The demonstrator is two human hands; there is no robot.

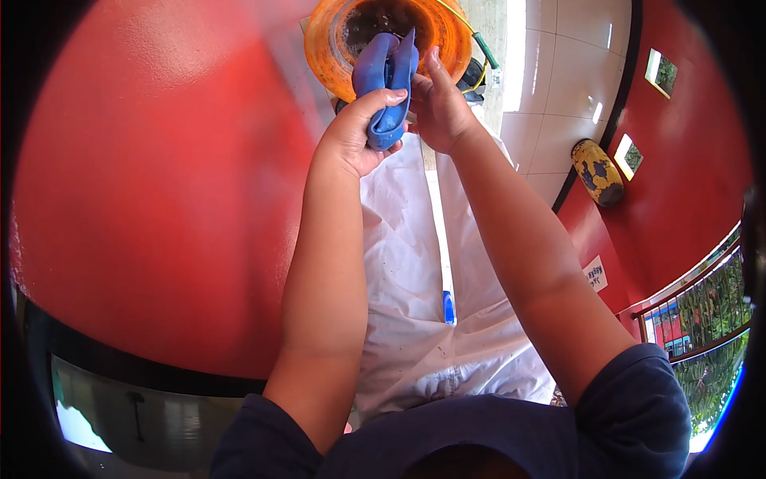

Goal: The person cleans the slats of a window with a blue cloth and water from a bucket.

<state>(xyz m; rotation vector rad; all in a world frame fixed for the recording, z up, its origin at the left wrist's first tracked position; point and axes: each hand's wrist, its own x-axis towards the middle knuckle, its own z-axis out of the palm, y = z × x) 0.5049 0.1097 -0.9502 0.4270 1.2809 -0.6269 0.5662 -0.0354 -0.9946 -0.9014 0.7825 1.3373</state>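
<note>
A folded blue cloth [388,124], wet-looking, is held over the near rim of an orange bucket [323,48]. My left hand [355,136] is closed round its lower left side, thumb across the front. On the cloth's right, my right hand [443,108] has its fingers apart, palm turned toward the cloth; some fingertips are close to or behind it, and it does not grip the cloth. Dark, bubbly water [375,22] shows inside the bucket. The bucket's wire handle with a green grip [485,50] hangs over its right side.
A red wall [159,184] stands close on the left. White tiles [546,88] lie to the right, with a yellow and black cylindrical object [597,173] by another red wall [694,144]. My legs in pale trousers [407,263] are below the bucket, and a railing [694,311] is at far right.
</note>
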